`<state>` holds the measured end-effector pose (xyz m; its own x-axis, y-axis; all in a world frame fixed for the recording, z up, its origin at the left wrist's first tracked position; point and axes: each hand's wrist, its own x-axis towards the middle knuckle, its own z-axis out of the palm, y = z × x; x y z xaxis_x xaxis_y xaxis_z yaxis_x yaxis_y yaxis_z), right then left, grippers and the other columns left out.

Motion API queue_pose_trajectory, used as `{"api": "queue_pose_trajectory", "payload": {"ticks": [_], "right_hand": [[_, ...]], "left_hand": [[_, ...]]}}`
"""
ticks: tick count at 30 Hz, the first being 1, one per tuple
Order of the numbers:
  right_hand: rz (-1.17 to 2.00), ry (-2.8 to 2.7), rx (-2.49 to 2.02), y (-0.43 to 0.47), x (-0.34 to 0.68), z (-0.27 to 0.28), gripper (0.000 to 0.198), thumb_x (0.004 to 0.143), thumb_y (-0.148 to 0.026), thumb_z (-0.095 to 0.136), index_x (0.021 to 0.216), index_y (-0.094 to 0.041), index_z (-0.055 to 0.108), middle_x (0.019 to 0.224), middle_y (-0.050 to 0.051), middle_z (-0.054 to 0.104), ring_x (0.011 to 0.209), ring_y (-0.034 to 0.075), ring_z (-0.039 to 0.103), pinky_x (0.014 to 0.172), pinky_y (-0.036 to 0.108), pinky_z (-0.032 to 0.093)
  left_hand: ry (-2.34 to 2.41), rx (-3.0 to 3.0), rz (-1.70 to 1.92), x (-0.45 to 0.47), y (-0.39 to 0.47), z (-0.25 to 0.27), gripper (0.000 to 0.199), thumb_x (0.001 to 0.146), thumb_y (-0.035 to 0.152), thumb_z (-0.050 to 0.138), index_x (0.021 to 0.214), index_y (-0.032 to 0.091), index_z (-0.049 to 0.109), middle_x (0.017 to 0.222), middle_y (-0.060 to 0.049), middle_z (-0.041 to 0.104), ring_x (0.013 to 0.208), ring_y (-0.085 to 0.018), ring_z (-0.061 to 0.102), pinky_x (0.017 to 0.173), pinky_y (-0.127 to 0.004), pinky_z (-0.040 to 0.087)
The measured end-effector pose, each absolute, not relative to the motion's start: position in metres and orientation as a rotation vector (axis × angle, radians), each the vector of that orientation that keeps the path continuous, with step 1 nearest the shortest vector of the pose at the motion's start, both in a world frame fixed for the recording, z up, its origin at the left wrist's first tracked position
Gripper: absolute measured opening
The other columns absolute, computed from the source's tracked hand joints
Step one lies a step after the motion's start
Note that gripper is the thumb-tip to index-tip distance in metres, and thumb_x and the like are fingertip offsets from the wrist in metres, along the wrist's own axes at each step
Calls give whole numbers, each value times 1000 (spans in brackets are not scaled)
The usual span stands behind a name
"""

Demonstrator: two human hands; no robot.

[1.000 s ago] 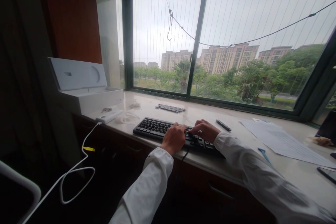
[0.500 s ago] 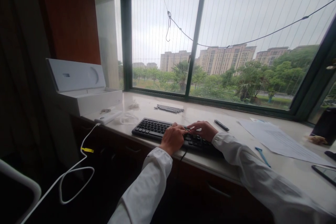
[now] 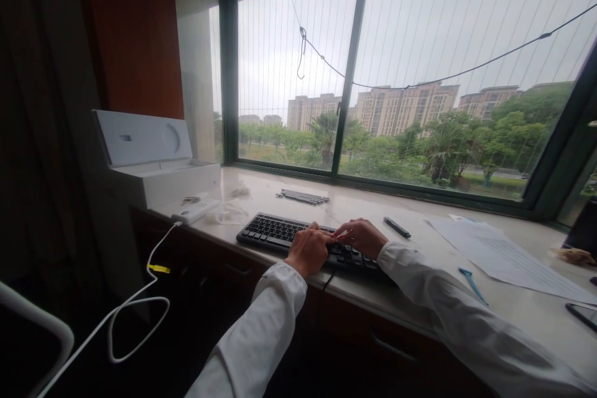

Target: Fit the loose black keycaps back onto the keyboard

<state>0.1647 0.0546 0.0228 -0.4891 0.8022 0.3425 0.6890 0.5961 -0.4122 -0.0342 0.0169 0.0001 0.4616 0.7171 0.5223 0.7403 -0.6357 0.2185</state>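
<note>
A black keyboard (image 3: 270,229) lies near the front edge of a pale stone window ledge (image 3: 420,249). My left hand (image 3: 308,250) rests on its middle with the fingers curled down onto the keys. My right hand (image 3: 362,237) lies just to the right, its fingertips pointing left and meeting those of the left hand over one spot on the keys. Something small and pale shows between the fingertips; I cannot tell what it is or whether either hand grips it. Both arms wear white sleeves.
An open white box (image 3: 156,168) stands at the ledge's left end, a white device (image 3: 193,210) with a hanging white cable (image 3: 135,301) beside it. Behind the keyboard lie dark strips (image 3: 303,196). To the right are a black pen (image 3: 397,227), papers (image 3: 504,256), a blue item (image 3: 473,285) and a phone (image 3: 583,316).
Both hands stay on the same part of the keyboard with only small finger movements. The view has shifted slightly.
</note>
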Motion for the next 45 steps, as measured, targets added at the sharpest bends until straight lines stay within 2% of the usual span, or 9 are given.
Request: {"api": "queue_pose_trajectory", "payload": {"ticks": [3,11,17,24,30,37,42,45], "right_hand": [[329,-2318,-1183,55,166,23,17,76,-31,69,88,-21,76,79,5,75,76,22,73,70,28,54],[354,-2304,-1177,59,170,20,19,77,-34,67,87,-21,77,81,6,75,76,22,73,68,28,55],[417,-2289,-1146,61,173,18,23,77,-38,68,89,-19,77,83,8,76,79,24,73,69,29,55],[224,-2309,-1139,61,172,17,16,76,-34,70,84,-23,78,75,5,74,71,21,72,70,29,54],[312,-2298,-1135,63,174,17,18,75,-35,72,86,-22,78,79,6,74,75,22,73,65,27,54],[247,-2269,-1157,65,177,12,24,75,-41,72,93,-26,77,81,3,76,79,23,72,79,35,52],[150,-2292,-1120,61,176,16,23,75,-38,75,95,-27,77,80,2,76,83,24,69,81,36,50],[102,-2304,-1090,59,175,18,23,75,-37,76,96,-28,77,77,2,76,83,23,67,80,36,49]], "left_hand": [[-1349,-2654,-903,-35,17,0,44,87,10,47,113,37,69,113,6,71,106,-15,55,86,-27,49],[-1446,-2650,-871,-33,14,5,43,88,11,46,115,36,68,111,3,71,109,-14,55,92,-28,47],[-1423,-2653,-950,-32,18,3,41,87,11,45,109,35,71,104,-1,73,106,-16,55,99,-36,40],[-1407,-2650,-974,-31,22,-1,42,85,9,46,107,34,72,103,1,74,104,-16,54,98,-36,39],[-1304,-2636,-1011,-32,21,-3,41,86,8,47,105,33,73,102,2,74,100,-17,54,92,-34,43],[-1262,-2596,-976,-32,12,1,36,87,10,47,107,27,71,95,0,73,97,-19,54,88,-32,46],[-1307,-2578,-967,-31,10,4,36,88,9,43,111,24,67,102,-2,70,103,-19,54,91,-31,44],[-1330,-2571,-988,-31,10,3,37,89,9,42,114,24,64,99,-3,69,103,-18,55,89,-30,44]]}}
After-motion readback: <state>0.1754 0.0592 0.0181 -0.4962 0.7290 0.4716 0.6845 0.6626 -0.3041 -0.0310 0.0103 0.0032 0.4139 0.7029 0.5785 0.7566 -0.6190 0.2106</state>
